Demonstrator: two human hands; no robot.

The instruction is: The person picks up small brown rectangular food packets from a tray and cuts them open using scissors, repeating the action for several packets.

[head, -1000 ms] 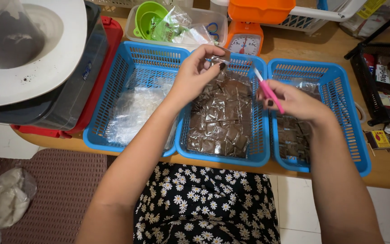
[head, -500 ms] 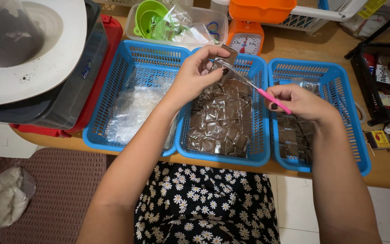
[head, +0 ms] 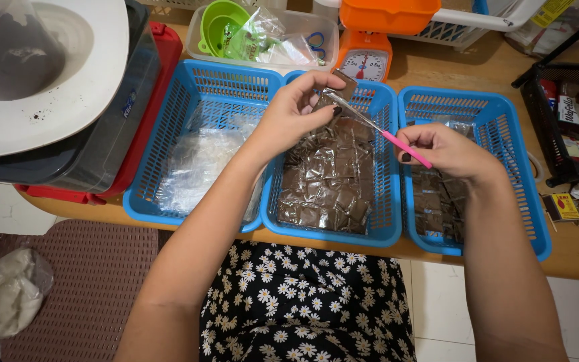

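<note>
Baskets fill the table edge, so we go left to right. Upper left of the frame: a white round lid point(head: 41, 100) over a dark bin, smooth plastic, parked off to the side. Next, the left blue basket point(head: 169, 127), mesh-walled, holds clear crinkly empty bags point(head: 199, 164), flat and loose, within easy reach. Centre frame: our left hand point(head: 289, 117) pinches a small dark sachet point(head: 343, 87) between thumb and fingertips, lifted above the middle blue basket point(head: 383, 221) so it sits clear for the tool. That basket is packed with glossy brown filled sachets point(head: 326, 184), squarish, overlapping. Our right hand point(head: 447, 151) is closed round a pink-handled metal tool point(head: 376, 127), thin and straight, its tip touching the held sachet; hands apart, joined only by the tool. Right blue basket point(head: 531, 201) has more dark sachets. Top centre: an orange kitchen scale point(head: 366, 60), hard plastic, behind the baskets.
</note>
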